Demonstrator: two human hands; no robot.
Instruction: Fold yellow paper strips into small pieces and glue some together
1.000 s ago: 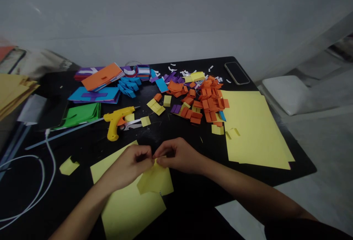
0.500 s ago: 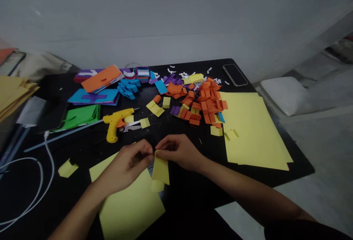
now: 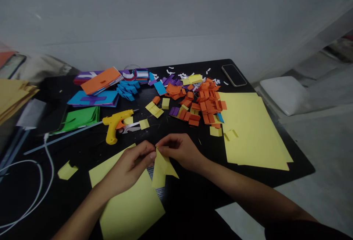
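My left hand [image 3: 131,166] and my right hand [image 3: 179,151] meet above the near middle of the black table [image 3: 298,163]. Both pinch the top of a small yellow paper strip [image 3: 162,167], which hangs down from the fingertips, folded and splayed into two flaps. Under my left hand lies a larger yellow sheet [image 3: 129,203] with its right edge cut away. A yellow glue gun [image 3: 116,121] and scissors [image 3: 131,126] lie just beyond my hands.
A pile of orange folded pieces [image 3: 205,102] sits mid-table, a big yellow sheet stack [image 3: 253,129] to the right, a phone [image 3: 234,75] at the far right corner. Blue, green, purple and orange paper [image 3: 93,93] lies at the left, with a white cable [image 3: 41,181].
The yellow strip came away from the large sheet, hung straight half a second ago, and now its lower end is spread into two flaps. Both hands stayed pinched at its top.
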